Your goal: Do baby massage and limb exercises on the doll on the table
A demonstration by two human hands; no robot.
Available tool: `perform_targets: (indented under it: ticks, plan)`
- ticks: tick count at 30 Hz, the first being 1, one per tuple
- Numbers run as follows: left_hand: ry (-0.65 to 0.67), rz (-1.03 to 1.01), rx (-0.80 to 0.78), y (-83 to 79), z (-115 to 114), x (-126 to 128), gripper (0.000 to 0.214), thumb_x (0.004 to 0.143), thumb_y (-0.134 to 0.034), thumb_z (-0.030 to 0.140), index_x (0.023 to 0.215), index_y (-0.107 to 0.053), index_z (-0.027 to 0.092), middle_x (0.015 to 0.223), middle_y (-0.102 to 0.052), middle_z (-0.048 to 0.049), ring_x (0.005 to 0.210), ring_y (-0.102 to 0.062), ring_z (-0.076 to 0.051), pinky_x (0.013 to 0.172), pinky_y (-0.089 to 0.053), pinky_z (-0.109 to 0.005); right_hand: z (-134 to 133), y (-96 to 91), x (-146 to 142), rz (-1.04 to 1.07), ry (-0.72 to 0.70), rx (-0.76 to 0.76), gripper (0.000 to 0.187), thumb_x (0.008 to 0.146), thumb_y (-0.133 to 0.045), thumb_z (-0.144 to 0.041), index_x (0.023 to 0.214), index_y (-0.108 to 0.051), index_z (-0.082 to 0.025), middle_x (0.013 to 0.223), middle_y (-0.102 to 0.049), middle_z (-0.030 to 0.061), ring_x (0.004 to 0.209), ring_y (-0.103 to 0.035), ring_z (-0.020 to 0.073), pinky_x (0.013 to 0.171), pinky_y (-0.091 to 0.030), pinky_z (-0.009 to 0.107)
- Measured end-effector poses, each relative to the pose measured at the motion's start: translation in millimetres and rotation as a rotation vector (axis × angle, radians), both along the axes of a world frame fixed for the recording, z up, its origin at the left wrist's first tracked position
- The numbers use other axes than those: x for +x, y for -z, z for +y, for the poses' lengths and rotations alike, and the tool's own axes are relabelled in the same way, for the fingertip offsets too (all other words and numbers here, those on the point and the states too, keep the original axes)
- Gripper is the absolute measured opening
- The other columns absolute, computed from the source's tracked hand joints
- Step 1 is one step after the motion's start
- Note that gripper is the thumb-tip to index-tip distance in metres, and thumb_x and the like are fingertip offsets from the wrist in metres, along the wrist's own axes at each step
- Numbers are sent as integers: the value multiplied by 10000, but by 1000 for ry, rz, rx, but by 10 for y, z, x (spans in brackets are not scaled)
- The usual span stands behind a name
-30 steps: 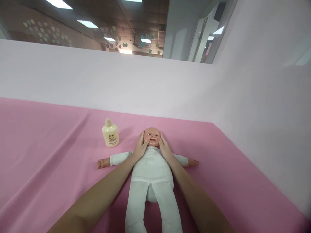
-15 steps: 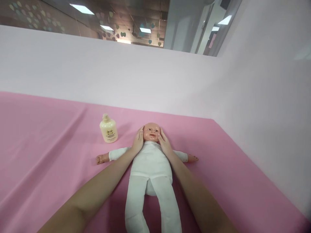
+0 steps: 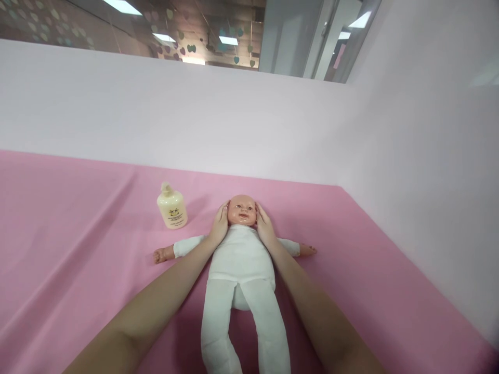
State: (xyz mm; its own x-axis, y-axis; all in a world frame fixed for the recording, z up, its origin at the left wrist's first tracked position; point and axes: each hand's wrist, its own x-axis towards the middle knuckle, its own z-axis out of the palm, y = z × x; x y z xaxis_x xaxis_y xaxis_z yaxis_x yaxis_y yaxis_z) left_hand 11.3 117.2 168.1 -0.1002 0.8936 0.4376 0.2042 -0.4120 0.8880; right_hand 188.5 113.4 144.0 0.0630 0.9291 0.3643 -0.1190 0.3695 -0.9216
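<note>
On the pink tabletop [image 3: 58,218], a baby doll [image 3: 241,259] lies face-up, head at 12 o'clock, cupped by left hand [image 3: 219,226] and right hand [image 3: 265,228] with fingers spread, equally near, lotion bottle [image 3: 172,206] at 10 o'clock.

A pink cloth [image 3: 70,218] covered the whole flat surface, with long soft creases running across its left part. Behind the cloth rose a pale lilac-white wall [image 3: 175,114], plain and bare. A second wall [image 3: 429,156] of the same colour met the first at a corner to the right of the cloth and ran along its right edge. Above the first wall a strip of glass [image 3: 156,31] showed ceiling light panels [image 3: 122,6] and small paper hearts [image 3: 191,48]. To the right of the glass stood a grey pillar [image 3: 288,36].
</note>
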Motion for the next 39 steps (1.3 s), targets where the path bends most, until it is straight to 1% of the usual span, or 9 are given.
perform_targets:
  ticks: [3,6,8,13,18,22,28,32,39]
  plan:
    - [37,20,-3,27,-13,1,564,999,-464,534,1448,-520,197,1562,-498,-127,1496,-412,-243,1263,-291,-414,-15,-3,-15,23,-25,-27,770,879,-575,-718,1526,-495,-310,1595,-471,-4,1498,-425,240,1263,-322,446]
    - [54,51,-1,46,-26,4,687,925,-606,542,1502,-451,202,1607,-431,-141,1517,-376,-269,1271,-273,-417,-20,-8,-29,20,-32,-27,805,860,-610,-712,1533,-488,-287,1594,-474,12,1507,-412,236,1270,-309,420]
    - [59,66,0,44,-33,2,725,907,-635,534,1516,-428,202,1619,-412,-143,1525,-364,-272,1272,-271,-410,-4,1,-35,40,-42,-27,789,874,-592,-704,1531,-490,-278,1593,-475,19,1502,-419,235,1263,-320,429]
    - [57,48,-22,-1,-43,1,565,1011,-449,488,1486,-463,182,1618,-423,-141,1533,-351,-240,1282,-241,-422,75,59,-50,82,-36,5,698,904,-579,-624,1507,-516,-277,1583,-490,22,1480,-449,223,1250,-334,446]
    - [31,-75,-32,-46,-31,47,501,1048,-347,424,1415,-536,141,1540,-523,-151,1466,-452,-215,1251,-315,-391,87,78,-45,67,-21,-30,683,915,-561,-609,1509,-510,-278,1567,-511,25,1472,-459,220,1238,-355,452]
    - [26,-108,-37,-64,-52,59,470,1045,-356,392,1401,-555,157,1516,-556,-132,1464,-453,-218,1249,-323,-412,68,81,-30,61,-30,-52,695,905,-581,-637,1509,-508,-302,1544,-540,14,1475,-456,224,1231,-369,460]
    - [82,-98,-90,-86,-91,23,510,985,-539,452,1423,-546,191,1572,-499,-119,1502,-405,-248,1270,-274,-406,139,135,-32,116,-42,12,622,915,-595,-566,1474,-551,-297,1549,-531,14,1463,-472,241,1243,-361,468]
    - [88,-204,-96,-99,-75,42,433,1007,-491,431,1348,-601,189,1497,-580,-112,1450,-473,-245,1245,-329,-418,175,157,-50,128,-29,31,601,898,-626,-504,1461,-565,-302,1550,-528,9,1469,-462,250,1245,-358,481]
    - [59,-217,-62,-83,-51,49,411,1000,-483,434,1278,-634,173,1394,-653,-128,1378,-544,-254,1207,-382,-433,80,89,-43,111,-68,-21,664,908,-609,-623,1491,-526,-316,1538,-541,20,1455,-482,262,1229,-388,483]
